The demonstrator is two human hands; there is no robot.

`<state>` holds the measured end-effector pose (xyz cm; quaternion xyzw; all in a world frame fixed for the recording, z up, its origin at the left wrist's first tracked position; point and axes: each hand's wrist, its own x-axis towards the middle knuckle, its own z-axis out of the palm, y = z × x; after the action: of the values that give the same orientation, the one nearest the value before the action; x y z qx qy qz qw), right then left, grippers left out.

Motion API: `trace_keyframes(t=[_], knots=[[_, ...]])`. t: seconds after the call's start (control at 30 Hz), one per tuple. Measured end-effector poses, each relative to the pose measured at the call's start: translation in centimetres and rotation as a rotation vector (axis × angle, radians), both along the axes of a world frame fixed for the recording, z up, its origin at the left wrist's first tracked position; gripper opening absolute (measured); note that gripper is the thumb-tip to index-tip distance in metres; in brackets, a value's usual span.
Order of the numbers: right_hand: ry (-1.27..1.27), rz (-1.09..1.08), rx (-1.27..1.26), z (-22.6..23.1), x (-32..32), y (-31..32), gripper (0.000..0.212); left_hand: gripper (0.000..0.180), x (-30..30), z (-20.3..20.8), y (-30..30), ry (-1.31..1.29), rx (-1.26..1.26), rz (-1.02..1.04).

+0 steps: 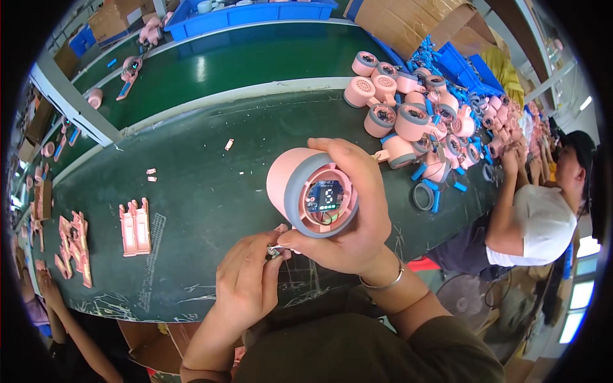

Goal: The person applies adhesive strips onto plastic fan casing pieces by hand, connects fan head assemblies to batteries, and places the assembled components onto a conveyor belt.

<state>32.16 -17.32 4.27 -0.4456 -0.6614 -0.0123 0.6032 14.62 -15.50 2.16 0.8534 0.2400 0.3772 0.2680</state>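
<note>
My right hand (361, 220) wraps round a pink fan housing (284, 182) with a grey rim, held above the green table. Inside its open face a small circuit board (324, 196) shows a lit display, with thin wires below it. Just beneath the housing's lower left side, my left hand (246, 274) is closed in a pinch. Between its fingertips is a small whitish-and-metal part (276, 251), close to the right thumb. Whether that part is joined to the housing, I cannot tell.
Pink fan housings (408, 121) with blue cylindrical cells are heaped at the right, near a loose grey ring (423, 196). Pink handle shells (135, 228) lie left. Beyond runs a green conveyor (255, 54) with a blue tray (249, 14). A co-worker (536, 217) sits right; another person's arms (73, 332) show lower left.
</note>
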Motion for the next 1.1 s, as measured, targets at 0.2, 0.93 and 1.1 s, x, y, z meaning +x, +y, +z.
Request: trace_keyframes(t=[0.2, 0.93, 1.1], knots=[[-0.036, 0.003, 0.044, 1.0, -0.4, -0.3, 0.076, 0.027, -0.1, -0.2, -0.5, -0.027, -0.015, 0.048], [0.001, -0.016, 0.078, 0.9, -1.0, -0.7, 0.072, 0.027, -0.4, 0.0, -1.8, 0.006, -0.143, 0.155], [0.003, -0.014, 0.080, 0.9, -1.1, -0.6, 0.071, 0.027, -0.8, -0.8, -1.5, -0.042, -0.126, 0.156]])
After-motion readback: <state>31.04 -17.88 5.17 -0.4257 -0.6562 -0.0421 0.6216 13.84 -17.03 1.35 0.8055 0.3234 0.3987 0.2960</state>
